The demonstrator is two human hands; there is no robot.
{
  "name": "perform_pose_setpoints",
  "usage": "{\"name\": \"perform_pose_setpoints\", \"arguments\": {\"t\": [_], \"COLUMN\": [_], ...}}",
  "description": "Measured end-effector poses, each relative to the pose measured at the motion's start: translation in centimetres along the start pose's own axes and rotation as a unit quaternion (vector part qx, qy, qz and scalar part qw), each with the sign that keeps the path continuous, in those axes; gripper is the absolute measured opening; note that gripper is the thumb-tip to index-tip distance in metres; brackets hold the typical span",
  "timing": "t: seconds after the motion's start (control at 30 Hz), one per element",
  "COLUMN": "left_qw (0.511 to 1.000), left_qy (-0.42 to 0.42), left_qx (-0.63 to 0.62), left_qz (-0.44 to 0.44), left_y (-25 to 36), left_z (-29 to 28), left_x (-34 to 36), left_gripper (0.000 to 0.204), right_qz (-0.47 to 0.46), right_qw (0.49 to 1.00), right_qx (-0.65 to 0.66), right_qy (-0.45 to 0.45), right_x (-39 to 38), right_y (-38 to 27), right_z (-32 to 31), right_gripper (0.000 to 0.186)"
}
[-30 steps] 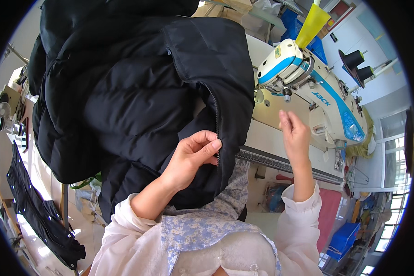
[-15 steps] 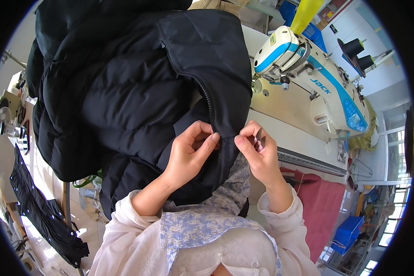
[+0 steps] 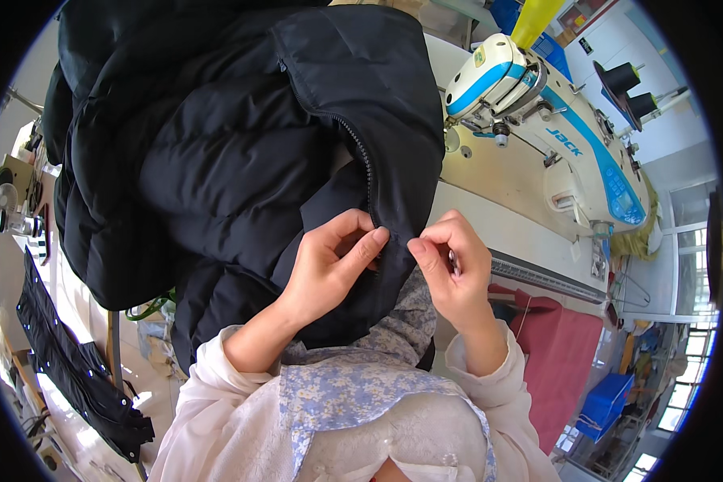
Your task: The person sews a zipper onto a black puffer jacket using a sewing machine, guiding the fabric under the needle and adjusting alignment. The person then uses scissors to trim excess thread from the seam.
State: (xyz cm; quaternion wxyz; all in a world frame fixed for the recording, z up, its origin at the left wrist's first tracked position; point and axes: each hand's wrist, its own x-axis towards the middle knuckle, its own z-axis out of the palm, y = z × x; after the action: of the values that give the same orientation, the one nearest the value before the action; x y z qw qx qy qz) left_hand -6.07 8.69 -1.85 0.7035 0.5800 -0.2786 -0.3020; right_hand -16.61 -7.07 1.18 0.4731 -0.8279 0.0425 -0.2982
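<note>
A black padded jacket [image 3: 225, 161] lies over my lap and the table edge, its front zipper [image 3: 361, 153] running down toward my hands. My left hand [image 3: 333, 261] is closed, thumb and forefinger pinching the fabric beside the zipper teeth. Just right of it, my right hand [image 3: 458, 261] is also closed, with thumb and forefinger pressed together at the jacket's outer edge. Whether those fingertips hold cloth or a thread is too small to tell. Tucked in the right palm is a small metal tool [image 3: 455, 262], which looks like thread snips; the curled fingers mostly hide it.
A white and blue sewing machine [image 3: 570, 145] stands on its table at the right, with black thread cones [image 3: 631, 88] behind. Dark red cloth [image 3: 554, 353] hangs below the table, near a blue crate [image 3: 605, 406]. Another black garment [image 3: 72, 361] lies at the left.
The right hand has turned slightly, so the dark pointed blades seen before in its palm are now mostly hidden. The left hand keeps its pinch on the jacket.
</note>
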Motion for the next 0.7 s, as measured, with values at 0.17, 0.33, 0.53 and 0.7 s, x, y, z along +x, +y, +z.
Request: {"name": "perform_pose_setpoints", "arguments": {"t": [0.17, 0.33, 0.53, 0.7], "left_qw": [0.968, 0.938, 0.946, 0.947], "left_qy": [-0.052, -0.061, -0.067, -0.066], "left_qx": [-0.219, -0.311, -0.288, -0.287], "left_qz": [-0.115, -0.14, -0.129, -0.13], "left_y": [-0.4, -0.6, -0.6, -0.8], "left_z": [-0.7, -0.7, -0.5, -0.6], "left_x": [0.5, 0.4, 0.4, 0.5], "left_gripper": [0.014, 0.011, 0.011, 0.01], "right_qz": [0.08, 0.116, 0.016, 0.037], "right_qw": [0.996, 0.992, 0.981, 0.98], "right_qx": [0.01, -0.04, -0.174, -0.181], "right_qy": [-0.031, -0.026, -0.082, -0.077], "right_x": [-0.4, -0.4, -0.2, 0.0], "right_y": [1.7, -0.7, -3.7, -4.1], "right_z": [-1.2, -2.6, -2.1, -2.1], "right_gripper": [0.021, 0.026, 0.026, 0.029]}}
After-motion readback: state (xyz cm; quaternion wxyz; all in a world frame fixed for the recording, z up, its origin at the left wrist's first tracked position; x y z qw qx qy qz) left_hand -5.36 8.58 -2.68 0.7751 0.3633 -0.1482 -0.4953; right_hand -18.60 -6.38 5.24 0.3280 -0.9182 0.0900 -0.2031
